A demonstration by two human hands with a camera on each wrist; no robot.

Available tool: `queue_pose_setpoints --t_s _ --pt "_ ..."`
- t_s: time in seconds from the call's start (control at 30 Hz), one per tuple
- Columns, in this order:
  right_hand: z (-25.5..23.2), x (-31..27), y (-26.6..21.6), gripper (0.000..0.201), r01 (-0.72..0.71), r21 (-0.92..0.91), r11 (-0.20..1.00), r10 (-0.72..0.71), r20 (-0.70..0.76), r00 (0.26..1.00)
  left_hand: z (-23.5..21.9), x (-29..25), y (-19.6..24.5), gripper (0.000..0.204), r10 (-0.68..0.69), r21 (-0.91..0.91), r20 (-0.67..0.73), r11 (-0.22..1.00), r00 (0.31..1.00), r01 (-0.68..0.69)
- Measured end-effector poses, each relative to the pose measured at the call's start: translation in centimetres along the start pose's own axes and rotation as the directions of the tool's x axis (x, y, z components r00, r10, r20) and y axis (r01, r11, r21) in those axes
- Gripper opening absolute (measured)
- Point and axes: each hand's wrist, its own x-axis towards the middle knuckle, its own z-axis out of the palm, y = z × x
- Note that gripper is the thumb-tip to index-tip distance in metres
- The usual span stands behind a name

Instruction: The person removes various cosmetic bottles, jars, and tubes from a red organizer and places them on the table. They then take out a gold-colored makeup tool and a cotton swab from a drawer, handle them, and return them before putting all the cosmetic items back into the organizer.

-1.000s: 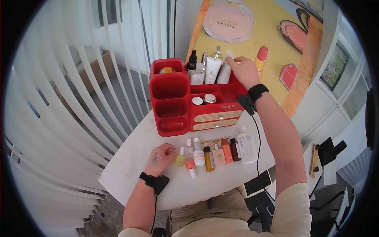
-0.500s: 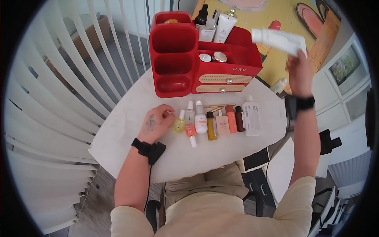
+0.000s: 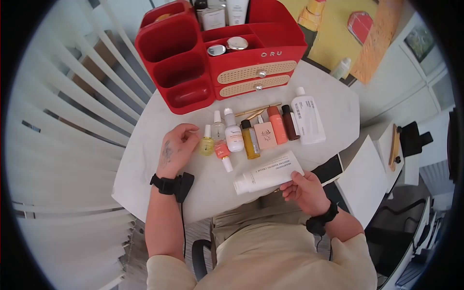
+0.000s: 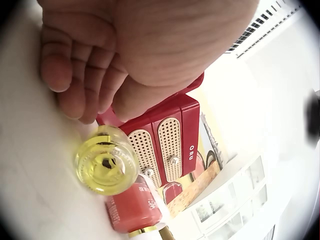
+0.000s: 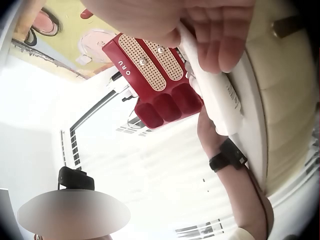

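My right hand (image 3: pixel 307 192) pinches the end of a white tube (image 3: pixel 270 173) between thumb and fingers, at the table's front edge. In the right wrist view the tube (image 5: pixel 220 100) lies along the fingers. My left hand (image 3: pixel 177 147) rests on the white table with loosely curled fingers, holding nothing. Just right of it stands or lies a yellow bottle (image 3: pixel 207 145); which, I cannot tell. Beside that are a coral bottle (image 3: pixel 222 151), a white bottle (image 3: pixel 234 136), an amber bottle (image 3: pixel 250 141), a pink bottle (image 3: pixel 265 135) and a large white bottle (image 3: pixel 309 118).
Behind the bottles stands a red organizer (image 3: pixel 188 79) with open compartments, two woven-front drawers and several bottles at the top. Thin gold sticks (image 3: pixel 256 109) lie near the row. A small clear bottle (image 3: pixel 341 68) is at the back right, by the yellow picture (image 3: pixel 333 41).
My right hand has taken the white tube out of the organizer, swung it out to the right and brought it down to the front edge. My left hand stays beside the yellow bottle.
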Motion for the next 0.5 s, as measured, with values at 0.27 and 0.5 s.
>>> queue_pose_setpoints --t_s 0.27,0.5 --pt "-0.7 -2.7 0.3 0.036 0.076 -0.080 0.994 -0.089 -0.166 0.982 0.0 0.3 -1.0 0.023 -0.020 0.025 -0.014 0.999 1.000 0.020" --pt "-4.6 -1.9 -3.4 0.036 0.494 -0.277 0.824 -0.564 -0.325 0.759 0.1 0.0 -0.7 0.022 -0.036 -0.069 0.004 0.997 0.999 0.036"
